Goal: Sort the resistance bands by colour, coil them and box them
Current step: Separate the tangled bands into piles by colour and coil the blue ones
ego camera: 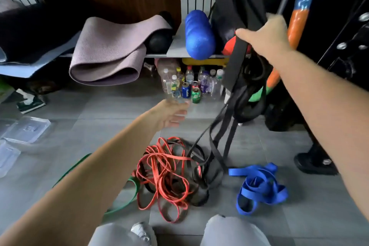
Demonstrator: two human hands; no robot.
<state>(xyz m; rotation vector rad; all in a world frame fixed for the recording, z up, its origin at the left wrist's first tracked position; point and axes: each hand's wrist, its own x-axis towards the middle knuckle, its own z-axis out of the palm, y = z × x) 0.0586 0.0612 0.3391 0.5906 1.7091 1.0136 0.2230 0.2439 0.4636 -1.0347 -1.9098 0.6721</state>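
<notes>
Black bands point(238, 55): a bunch lifted in the right grip point(267, 36), fingers and thumb curled round it, arm raised toward the shelf point(175, 46); their lower loops hang down and trail onto the floor point(99, 110), into a dark tangle beside the red bands point(165, 173).

Red bands: loose heap of thin loops on the floor, in front of the knees, tangled with the black.

Green band point(137, 190): on the floor at the left edge of the red heap, partly hidden under the left forearm.

Blue bands point(259, 185): separate heap on the floor to the right, apart from the red and black.

Left grip point(171, 114): stretched forward above the floor, fingers loosely spread, holding nothing; blurred.

Clear plastic boxes point(28, 129): on the floor at far left, well apart from the bands.

Surroundings: bottles and cans point(187, 86) stand on the floor under the shelf; blue foam roller point(199, 34) lies on the shelf just left of the raised hand; folded mauve mat point(107, 54) hangs over the shelf edge further left.
</notes>
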